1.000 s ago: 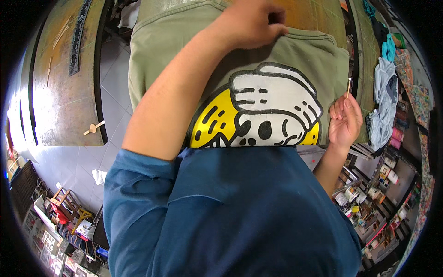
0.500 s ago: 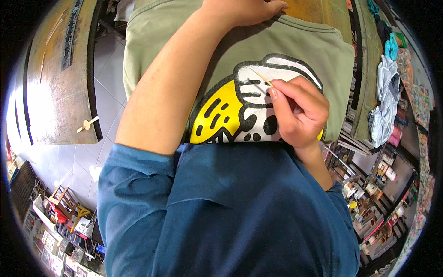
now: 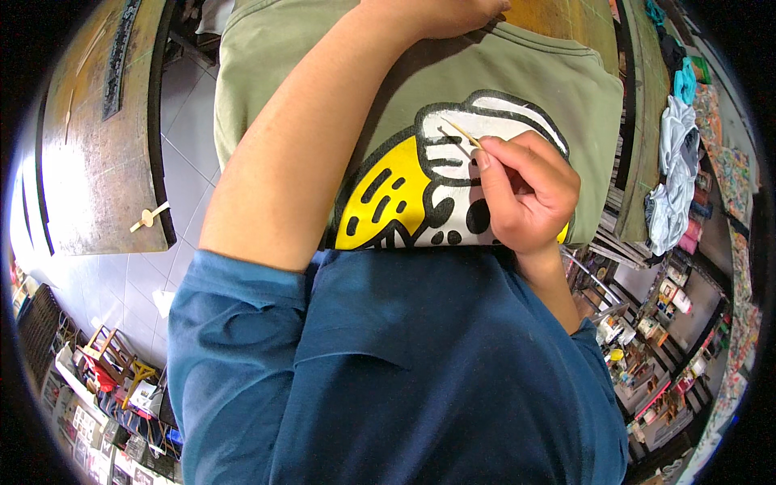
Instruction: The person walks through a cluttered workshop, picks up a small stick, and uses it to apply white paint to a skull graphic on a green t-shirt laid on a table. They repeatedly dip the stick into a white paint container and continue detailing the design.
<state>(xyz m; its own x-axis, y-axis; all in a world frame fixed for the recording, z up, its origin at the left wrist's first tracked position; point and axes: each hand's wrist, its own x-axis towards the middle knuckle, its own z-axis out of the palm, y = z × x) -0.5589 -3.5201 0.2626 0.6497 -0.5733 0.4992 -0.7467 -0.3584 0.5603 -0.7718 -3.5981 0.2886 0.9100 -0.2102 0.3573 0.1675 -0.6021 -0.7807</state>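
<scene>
An olive-green T-shirt [image 3: 307, 61] lies spread in front of me, with a black, white and yellow cartoon print [image 3: 380, 190] on it. My right hand [image 3: 529, 190] pinches a toothpick [image 3: 466, 134] between thumb and forefinger. Its pointed end is over the white upper part of the print, with its shadow just beside it; whether the tip touches the fabric I cannot tell. My left hand [image 3: 440, 16] rests at the shirt's neckline, its forearm crossing over the left of the shirt. The top edge of the view cuts off most of its fingers.
A worn wooden board [image 3: 113, 162] stands to the left, with a tan strip [image 3: 148, 217] at its near corner. On the right are another long board [image 3: 643, 121], hanging pale cloths [image 3: 672, 174] and shelves crowded with pots. Grey floor tiles [image 3: 182, 153] show between the left board and the shirt.
The view has shifted slightly, and the print sits a little farther right. My left hand has slipped a little farther out of the top edge. The toothpick stays in my right hand.
</scene>
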